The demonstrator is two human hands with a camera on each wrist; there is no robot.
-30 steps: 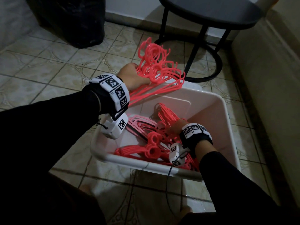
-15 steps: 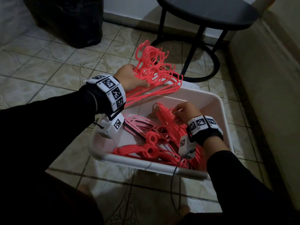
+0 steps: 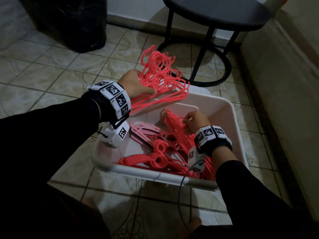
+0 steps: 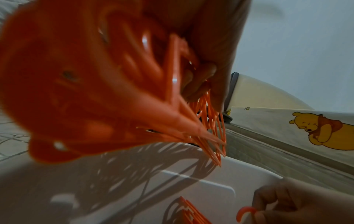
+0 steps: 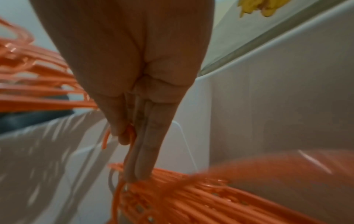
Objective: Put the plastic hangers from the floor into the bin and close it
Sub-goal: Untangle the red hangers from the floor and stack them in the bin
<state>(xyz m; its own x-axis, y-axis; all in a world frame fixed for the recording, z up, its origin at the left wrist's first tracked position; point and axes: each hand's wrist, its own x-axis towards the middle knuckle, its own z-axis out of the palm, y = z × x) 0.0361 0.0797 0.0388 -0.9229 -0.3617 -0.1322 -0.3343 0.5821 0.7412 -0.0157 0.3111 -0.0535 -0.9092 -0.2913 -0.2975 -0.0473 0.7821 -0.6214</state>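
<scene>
An open white plastic bin (image 3: 229, 118) stands on the tiled floor, with several coral hangers (image 3: 160, 157) and some pale pink ones (image 3: 143, 130) lying inside. My left hand (image 3: 136, 84) grips a thick bundle of coral hangers (image 3: 162, 80) over the bin's far left rim; up close the bundle (image 4: 107, 84) fills the left wrist view. Inside the bin my right hand (image 3: 193, 124) pinches the top of an upright stack of coral hangers (image 3: 174, 123), fingers (image 5: 141, 151) pointing down onto the stack (image 5: 191, 197). No lid is clearly seen.
A black round side table (image 3: 217, 12) with a ring base stands just beyond the bin. A black bag (image 3: 69, 23) sits at the back left. A padded wall or furniture edge (image 3: 279, 100) runs along the right. A cable (image 3: 181, 195) hangs from my right wrist.
My right hand has moved from low among the hangers toward the bin's far side and taken hold of the upright stack. The left hand with its bundle has barely moved.
</scene>
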